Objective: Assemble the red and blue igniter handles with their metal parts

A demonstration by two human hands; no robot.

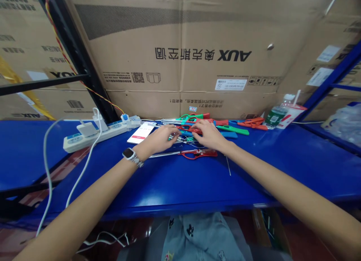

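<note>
My left hand [163, 138] hovers at the left side of a pile of long-necked lighters, its fingers curved and a gap between them and the thumb. Opposite it, my right hand [208, 134] reaches down over the pile with bent, parted fingers, close to a red lighter [186, 128]. Small thin parts lie between the two hands, too small to make out. Nearer to me lies another red lighter [200, 153] with a long metal neck pointing left. Behind the hands are a green lighter [194, 117] and a blue lighter [229, 134]. A thin metal rod [228, 166] lies below my right wrist.
A phone [141, 133] lies left of the pile, beside a white power strip [73, 141] with cables. Orange-red handles [252, 123], a green-labelled bottle [275, 116] and a cup with a straw [291, 114] stand right. A large cardboard box [180, 39] backs the blue table [180, 185].
</note>
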